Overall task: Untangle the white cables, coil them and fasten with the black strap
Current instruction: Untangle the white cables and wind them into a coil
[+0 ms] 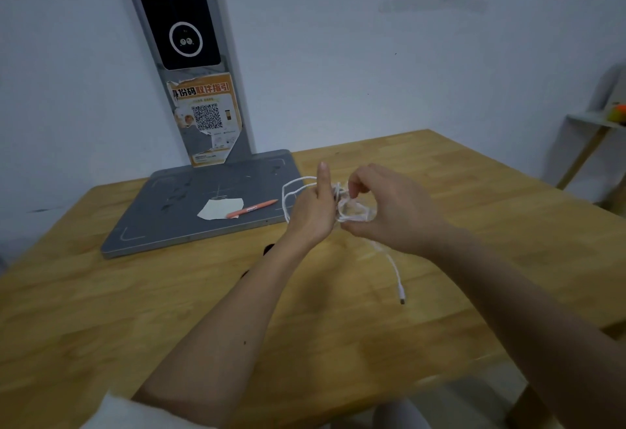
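The left hand (316, 206) has its grip curled around a bundle of the white cables (342, 199), thumb standing straight up and the other fingers hidden behind the hand. Just beside it, the right hand (379, 201) pinches the same bundle, its fingers bent down into the tangle from above and its thumb pressing in from below. Both hands hold the bundle in the air above the wooden counter (169, 310). Loops of cable bulge out to the left of the left hand, over the edge of a gray base plate (176, 222), and one loose end hangs down from under the right hand to the counter, ending in a small plug (401, 295). A small dark shape (269, 248) shows on the counter beside the left forearm, mostly hidden by the arm; whether it is the black strap cannot be told. On the gray base plate lie an orange pen (252, 208) and, touching it, a scrap of white paper (222, 208). From the back of the plate rises a gray column (189, 55) carrying a black panel with a white ring on it and, lower down, a torn orange sticker (205, 108) printed with a QR code. At the far right stands a white shelf (589, 144) with something orange on top, against a pale wall (372, 55).
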